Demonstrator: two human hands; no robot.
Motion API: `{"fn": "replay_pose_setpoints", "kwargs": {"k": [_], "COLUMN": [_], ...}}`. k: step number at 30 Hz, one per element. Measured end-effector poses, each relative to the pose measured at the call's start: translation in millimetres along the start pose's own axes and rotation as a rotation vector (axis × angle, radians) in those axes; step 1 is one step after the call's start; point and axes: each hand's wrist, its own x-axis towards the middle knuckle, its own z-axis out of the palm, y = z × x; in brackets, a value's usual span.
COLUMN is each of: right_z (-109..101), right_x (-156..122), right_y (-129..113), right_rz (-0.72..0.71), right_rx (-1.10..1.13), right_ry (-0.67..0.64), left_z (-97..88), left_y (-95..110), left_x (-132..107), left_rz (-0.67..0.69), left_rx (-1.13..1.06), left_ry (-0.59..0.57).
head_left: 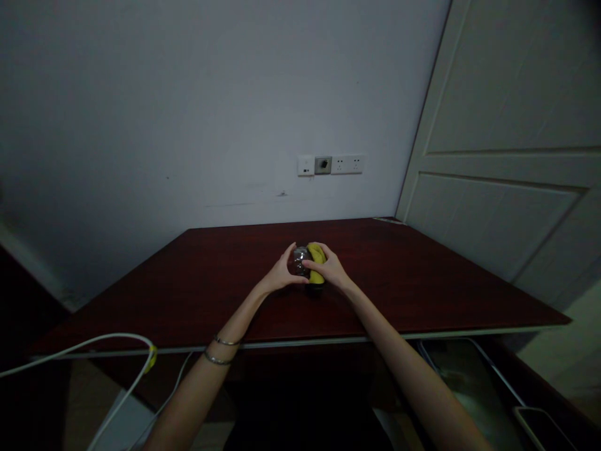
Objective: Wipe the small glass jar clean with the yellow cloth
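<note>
A small clear, shiny container (301, 255), glass or plastic, is between my two hands above the dark red desk. My left hand (282, 270) curves around its left side, thumb along the near edge and fingers on the far edge. A yellow cloth (317, 255) covers the container's right side. My right hand (332, 269) grips the cloth and presses it against the container, its thumb reaching across the front. Something dark shows just under the cloth; its kind is unclear. The cloth and fingers hide the container's right part.
The desk top (225, 263) meets a wall with several socket plates (348, 164). A white cable (107, 337) loops over the left front edge. Below the right front edge lie a dark flat panel and a phone-like object (544, 427). A white door (507, 156) stands right.
</note>
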Motion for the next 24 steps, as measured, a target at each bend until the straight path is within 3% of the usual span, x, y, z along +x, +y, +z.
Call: {"fn": "replay_pose_setpoints", "kwargs": {"k": [5,12,18,24], "right_z": [2,6,12,9], "right_x": [-3,-7,-12,8], "right_y": [-3,1,-1,1], "right_rz": [-0.013,-0.159,-0.261,-0.295], "right_rx": [0.000,-0.117,-0.268,-0.272], "right_ry": [-0.018,-0.051,0.022,0.024], "left_z": [0.2,4.5,7.0,7.2], "left_y": [5,4,4,13], "left_x": [0,-1,-2,-4], "left_rz": [-0.037,-0.066,-0.066,-0.013], "left_rx": [0.008,-0.067,-0.204,-0.101], "left_ry": [0.009,0.031,0.060,0.104]}}
